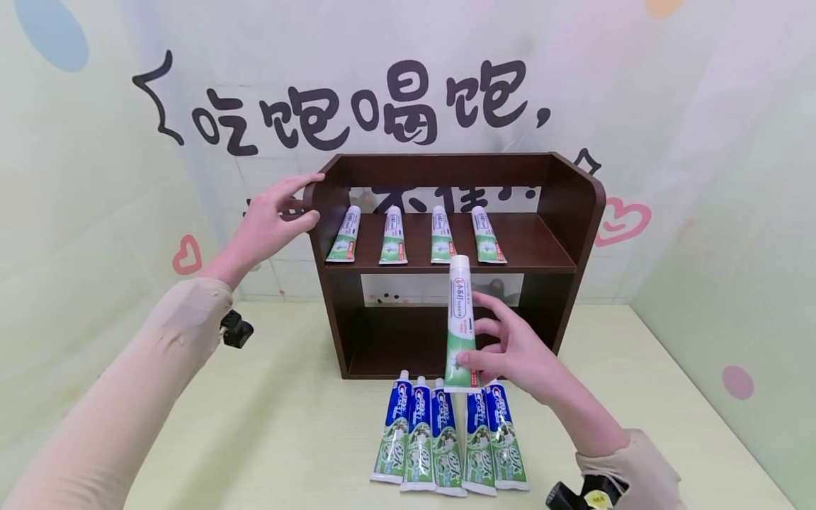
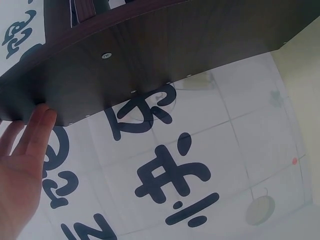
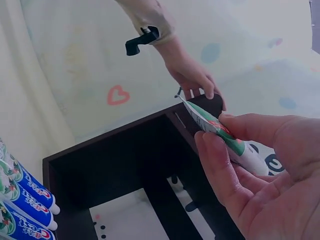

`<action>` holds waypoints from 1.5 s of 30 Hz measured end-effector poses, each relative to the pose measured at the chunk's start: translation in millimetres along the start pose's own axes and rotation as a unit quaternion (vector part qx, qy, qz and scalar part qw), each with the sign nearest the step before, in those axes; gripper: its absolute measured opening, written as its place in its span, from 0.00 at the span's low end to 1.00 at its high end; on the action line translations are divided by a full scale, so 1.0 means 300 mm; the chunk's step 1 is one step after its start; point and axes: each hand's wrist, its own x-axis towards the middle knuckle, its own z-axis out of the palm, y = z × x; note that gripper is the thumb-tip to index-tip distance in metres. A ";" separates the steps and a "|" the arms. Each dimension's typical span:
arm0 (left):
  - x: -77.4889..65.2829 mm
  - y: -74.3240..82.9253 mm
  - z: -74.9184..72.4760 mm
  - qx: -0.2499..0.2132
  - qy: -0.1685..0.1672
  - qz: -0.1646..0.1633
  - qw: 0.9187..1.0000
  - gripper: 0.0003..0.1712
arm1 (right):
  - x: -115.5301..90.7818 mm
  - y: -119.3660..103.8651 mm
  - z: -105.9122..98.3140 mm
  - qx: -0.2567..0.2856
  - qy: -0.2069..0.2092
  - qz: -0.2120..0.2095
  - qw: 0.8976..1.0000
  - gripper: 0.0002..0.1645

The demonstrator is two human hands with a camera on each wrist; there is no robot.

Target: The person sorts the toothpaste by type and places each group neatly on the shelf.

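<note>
My right hand (image 1: 519, 350) pinches a white and green toothpaste tube (image 1: 460, 319) between thumb and fingers. The tube is cap up, in front of the brown shelf unit (image 1: 586, 212). Seen from the right wrist, its flat end (image 3: 200, 114) sticks out between the fingertips. Fairly straight fingers of my left hand (image 1: 270, 219) rest against the unit's left side panel (image 2: 165, 45), near its upper front edge. Several matching tubes (image 1: 392, 237) lie spaced out on the upper board, caps toward the back.
Several blue and green toothpaste tubes (image 1: 419, 432) lie side by side on the pale table (image 1: 287, 425), before the unit. Below the upper board is the unit's lower compartment (image 1: 401, 340). Behind stands a white wall covering (image 1: 268, 42) with large black characters.
</note>
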 end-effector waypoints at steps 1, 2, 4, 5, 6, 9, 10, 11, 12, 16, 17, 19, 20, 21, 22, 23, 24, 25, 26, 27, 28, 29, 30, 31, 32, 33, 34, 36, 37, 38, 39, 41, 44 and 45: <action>0.000 0.001 0.000 0.001 0.000 -0.001 1.000 0.32 | 0.000 -0.002 -0.007 0.001 -0.001 -0.002 1.000 0.53; 0.000 0.002 -0.001 0.002 0.000 -0.002 1.000 0.32 | -0.001 -0.003 -0.016 0.002 -0.001 -0.004 1.000 0.53; 0.002 0.002 0.001 0.002 -0.004 -0.003 1.000 0.32 | -0.003 -0.007 -0.032 0.010 0.000 -0.004 1.000 0.54; 0.002 0.003 0.002 0.002 -0.006 -0.003 1.000 0.32 | -0.003 -0.010 -0.040 0.014 -0.001 -0.005 1.000 0.55; 0.003 0.003 0.003 0.002 -0.008 -0.003 1.000 0.32 | -0.004 -0.012 -0.048 0.018 -0.003 -0.006 1.000 0.56; 0.006 0.002 0.007 0.001 -0.010 -0.002 1.000 0.32 | -0.005 -0.020 -0.069 0.022 -0.009 -0.015 1.000 0.60; 0.005 0.001 0.007 0.002 -0.009 -0.002 1.000 0.32 | -0.005 -0.023 -0.075 0.022 -0.011 -0.019 1.000 0.62; 0.005 0.001 0.007 0.003 -0.007 -0.002 1.000 0.32 | -0.004 -0.026 -0.081 0.020 -0.013 -0.023 0.999 0.63; 0.004 0.000 0.007 0.002 -0.006 -0.003 1.000 0.32 | -0.004 -0.029 -0.088 0.016 -0.013 -0.027 0.999 0.64; -0.001 -0.003 0.003 0.002 -0.005 -0.004 1.000 0.32 | -0.002 -0.045 -0.112 0.001 -0.002 -0.032 1.000 0.64; -0.001 -0.003 0.003 0.001 -0.005 -0.003 1.000 0.32 | -0.002 -0.050 -0.118 -0.002 0.002 -0.031 1.000 0.64; -0.002 -0.004 0.002 0.000 -0.005 -0.003 1.000 0.32 | -0.002 -0.058 -0.129 -0.010 0.010 -0.031 0.999 0.63; -0.002 -0.004 0.001 -0.001 -0.005 -0.002 1.000 0.32 | -0.001 -0.062 -0.135 -0.012 0.015 -0.030 0.999 0.62; -0.002 -0.004 0.001 -0.002 -0.004 -0.001 1.000 0.32 | -0.001 -0.066 -0.141 -0.014 0.019 -0.029 0.999 0.61; -0.001 -0.005 0.002 -0.004 -0.003 0.000 1.000 0.32 | -0.001 -0.070 -0.147 -0.016 0.024 -0.028 0.999 0.61; -0.001 -0.006 0.001 -0.005 -0.003 0.001 1.000 0.32 | -0.001 -0.074 -0.152 -0.018 0.029 -0.026 0.999 0.60; 0.000 -0.007 0.002 -0.006 -0.002 0.003 1.000 0.32 | -0.001 -0.077 -0.158 -0.022 0.034 -0.025 0.999 0.59; 0.000 -0.008 0.002 -0.007 -0.001 0.004 1.000 0.32 | -0.001 -0.079 -0.163 -0.025 0.039 -0.024 0.999 0.59; 0.001 -0.009 0.001 -0.009 -0.001 0.005 1.000 0.32 | 0.000 -0.081 -0.169 -0.028 0.043 -0.024 0.998 0.59; 0.001 -0.010 0.001 -0.009 -0.001 0.005 1.000 0.32 | 0.000 -0.083 -0.174 -0.032 0.047 -0.023 0.998 0.59; 0.001 -0.010 0.000 -0.009 0.000 0.006 1.000 0.32 | 0.001 -0.084 -0.179 -0.034 0.051 -0.024 0.998 0.58; 0.000 -0.010 -0.001 -0.008 0.000 0.007 1.000 0.32 | 0.002 -0.084 -0.185 -0.038 0.055 -0.025 0.997 0.58; 0.000 -0.010 -0.001 -0.008 0.000 0.007 1.000 0.32 | 0.003 -0.084 -0.191 -0.044 0.060 -0.025 0.997 0.58; 0.000 -0.010 -0.003 -0.008 0.001 0.007 1.000 0.32 | 0.004 -0.084 -0.197 -0.048 0.064 -0.025 0.996 0.58; -0.001 -0.009 -0.003 -0.008 0.001 0.007 1.000 0.32 | 0.005 -0.084 -0.204 -0.052 0.070 -0.023 0.996 0.58; -0.001 -0.009 -0.004 -0.008 0.001 0.007 1.000 0.32 | 0.007 -0.084 -0.211 -0.057 0.076 -0.021 0.995 0.57; -0.002 -0.009 -0.004 -0.009 0.001 0.006 1.000 0.32 | 0.008 -0.084 -0.218 -0.063 0.082 -0.019 0.994 0.57; -0.002 -0.007 -0.005 -0.008 0.001 0.005 1.000 0.32 | 0.012 -0.082 -0.232 -0.070 0.093 -0.015 0.993 0.56; -0.002 -0.006 -0.005 -0.008 0.001 0.004 1.000 0.32 | 0.013 -0.080 -0.239 -0.072 0.099 -0.014 0.992 0.56; -0.002 -0.005 -0.006 -0.007 0.001 0.003 1.000 0.32 | 0.015 -0.079 -0.246 -0.072 0.105 -0.014 0.992 0.55; -0.002 -0.003 -0.007 -0.006 0.001 0.002 1.000 0.32 | 0.017 -0.077 -0.252 -0.072 0.109 -0.014 0.991 0.55; -0.001 0.000 -0.007 -0.006 0.000 0.001 1.000 0.32 | 0.021 -0.071 -0.266 -0.069 0.118 -0.015 0.990 0.54; 0.001 0.005 -0.006 -0.011 -0.003 -0.001 1.000 0.32 | 0.026 -0.061 -0.284 -0.069 0.133 -0.015 0.989 0.53; 0.001 0.005 -0.006 -0.013 -0.003 -0.001 1.000 0.32 | 0.027 -0.057 -0.290 -0.071 0.136 -0.014 0.988 0.53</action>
